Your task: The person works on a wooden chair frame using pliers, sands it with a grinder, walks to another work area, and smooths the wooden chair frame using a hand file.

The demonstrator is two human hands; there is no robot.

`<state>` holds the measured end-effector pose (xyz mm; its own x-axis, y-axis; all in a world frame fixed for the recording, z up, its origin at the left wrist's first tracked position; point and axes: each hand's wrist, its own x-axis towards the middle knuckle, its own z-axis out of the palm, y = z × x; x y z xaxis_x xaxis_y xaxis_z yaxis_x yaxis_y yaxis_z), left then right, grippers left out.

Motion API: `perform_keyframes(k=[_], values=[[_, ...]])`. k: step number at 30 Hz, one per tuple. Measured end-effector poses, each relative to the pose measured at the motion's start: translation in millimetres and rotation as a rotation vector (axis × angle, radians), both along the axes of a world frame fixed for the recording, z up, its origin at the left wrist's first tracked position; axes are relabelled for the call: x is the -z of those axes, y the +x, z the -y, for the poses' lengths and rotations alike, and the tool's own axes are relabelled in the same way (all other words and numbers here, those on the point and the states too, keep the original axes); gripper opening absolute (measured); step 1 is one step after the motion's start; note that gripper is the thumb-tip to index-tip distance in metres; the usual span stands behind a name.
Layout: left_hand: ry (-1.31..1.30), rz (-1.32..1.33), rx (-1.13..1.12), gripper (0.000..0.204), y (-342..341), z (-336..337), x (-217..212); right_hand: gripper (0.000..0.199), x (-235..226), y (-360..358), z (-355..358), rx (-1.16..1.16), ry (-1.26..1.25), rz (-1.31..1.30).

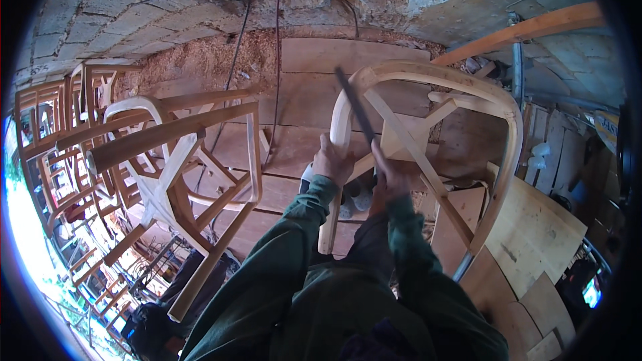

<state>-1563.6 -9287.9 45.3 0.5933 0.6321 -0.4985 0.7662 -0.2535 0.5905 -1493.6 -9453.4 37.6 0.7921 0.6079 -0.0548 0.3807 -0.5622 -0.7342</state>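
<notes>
A pale wooden chair frame with a curved rail and crossed braces stands upright in front of me, reaching to the right. My left hand is wrapped round its left leg, just below the bend. In my right hand, slightly blurred, is the end of a long dark file. The file slants up and to the left, its far end by the top left corner of the frame. Whether its face touches the wood I cannot tell. Part of the frame's lower portion is hidden by my arms.
At the left stands another wooden chair frame, with several more stacked behind it. Boards cover the floor, with wood shavings along the block wall. A cable runs down across the boards. Plywood sheets lie at the right.
</notes>
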Motion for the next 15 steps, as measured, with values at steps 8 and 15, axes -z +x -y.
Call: perform_keyframes(k=[8, 15], values=[[-0.038, -0.08, 0.002, 0.06, 12, 6, -4, 0.045, -27, 108, -37, 0.217, 0.074, 0.001], [0.015, -0.094, -0.005, 0.067, 1, -2, 2, 0.047, -19, 10, -6, 0.108, -0.152, 0.004]])
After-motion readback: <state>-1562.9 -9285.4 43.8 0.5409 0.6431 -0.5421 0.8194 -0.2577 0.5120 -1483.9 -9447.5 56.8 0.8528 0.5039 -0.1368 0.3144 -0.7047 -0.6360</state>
